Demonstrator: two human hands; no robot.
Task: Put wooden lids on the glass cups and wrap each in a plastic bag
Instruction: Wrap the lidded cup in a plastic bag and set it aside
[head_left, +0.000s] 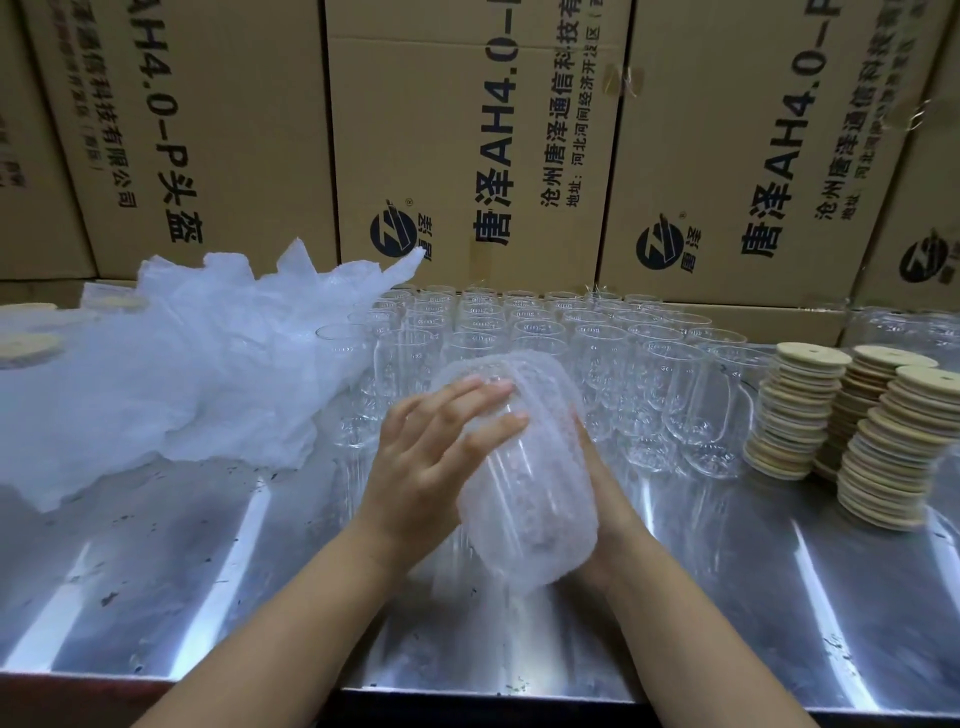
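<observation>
A glass cup wrapped in a bubble plastic bag (530, 478) is held tilted above the metal table (208, 571) between both hands. My left hand (431, 457) lies on its left side with fingers stretched over the wrap. My right hand (597, 499) supports it from the right and underneath, mostly hidden behind the cup. Several bare glass cups (545, 332) stand in rows behind. Stacks of round wooden lids (795, 410) stand at the right. A heap of plastic bags (171, 364) lies at the left.
Large printed cardboard boxes (467, 145) form a wall behind the table. More wooden lids (31, 343) lie at the far left, partly under plastic. More glass cups (904, 325) stand at the far right. The table's front edge (467, 693) runs close to me.
</observation>
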